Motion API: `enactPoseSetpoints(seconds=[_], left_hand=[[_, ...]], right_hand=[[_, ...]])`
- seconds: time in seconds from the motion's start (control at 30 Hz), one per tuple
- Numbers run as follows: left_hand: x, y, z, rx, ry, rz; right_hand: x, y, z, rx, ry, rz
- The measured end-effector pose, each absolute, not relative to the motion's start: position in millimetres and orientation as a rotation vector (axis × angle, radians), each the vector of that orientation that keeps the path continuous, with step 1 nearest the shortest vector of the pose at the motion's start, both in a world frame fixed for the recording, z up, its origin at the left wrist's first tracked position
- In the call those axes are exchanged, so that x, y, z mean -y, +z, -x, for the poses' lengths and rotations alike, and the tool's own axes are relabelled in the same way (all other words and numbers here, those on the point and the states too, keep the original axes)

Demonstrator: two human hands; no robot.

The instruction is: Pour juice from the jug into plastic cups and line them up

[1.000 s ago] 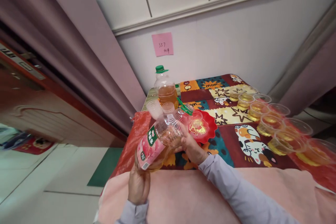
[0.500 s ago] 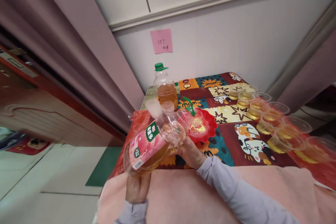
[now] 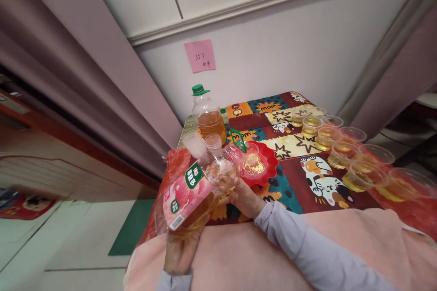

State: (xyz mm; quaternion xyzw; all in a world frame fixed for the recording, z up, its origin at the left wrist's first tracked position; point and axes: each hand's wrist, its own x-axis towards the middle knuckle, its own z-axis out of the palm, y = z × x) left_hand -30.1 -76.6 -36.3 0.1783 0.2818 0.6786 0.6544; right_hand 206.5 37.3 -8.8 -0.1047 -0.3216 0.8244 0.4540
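A large clear plastic juice bottle [image 3: 187,194] with a pink label lies tilted between my hands, amber liquid inside. My left hand [image 3: 183,248] supports its base from below. Wrapped around its narrow middle is my right hand [image 3: 245,198]. The bottle's top points right, over a red scalloped plate [image 3: 269,166] with a gold pattern. A green plastic loop [image 3: 238,140] shows at the bottle's top end. By the plate's left part is a clear plastic cup [image 3: 251,150], partly hidden; whether liquid is flowing into it I cannot tell.
Behind stands another juice bottle [image 3: 211,122] with a green cap. Stacked clear cups [image 3: 195,144] sit in front of it. Several cups of yellow liquid [image 3: 341,152] line the right side of the patterned tablecloth [image 3: 290,191]. A pink cloth [image 3: 273,254] covers the near edge.
The view has shifted slightly, so the scene sits a little further left. Both hands keep their hold on the bottle, which stays tilted.
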Motion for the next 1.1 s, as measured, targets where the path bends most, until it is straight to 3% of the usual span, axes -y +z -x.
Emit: enactPoseSetpoints(seconds=[0.57,1.1], left_hand=[[65.7,-33.8,22.9,-0.166,1.415,-0.481],[65.6,-32.1,20.8,-0.272,1.467,-0.44]], right_hand=[[-36.6,-6.6,-212.8,0.744,2.079,0.264],[-36.3,-6.7,-210.9,0.688,2.104,0.266]])
